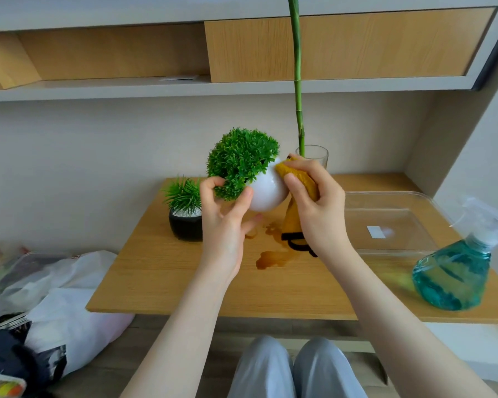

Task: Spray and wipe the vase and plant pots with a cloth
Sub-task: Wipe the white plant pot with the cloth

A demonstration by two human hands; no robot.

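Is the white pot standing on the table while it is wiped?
No, the left hand holds the white pot tilted above the table, and the right hand presses the yellow cloth on it.

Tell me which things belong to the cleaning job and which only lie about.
Job: round white pot with bushy green plant; yellow cloth; small black pot; clear glass vase; blue-filled spray bottle.
Lying about: clear plastic tray; white plastic bags.

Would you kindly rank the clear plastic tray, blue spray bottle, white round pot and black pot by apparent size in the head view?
1. clear plastic tray
2. blue spray bottle, enlarged by nearness
3. white round pot
4. black pot
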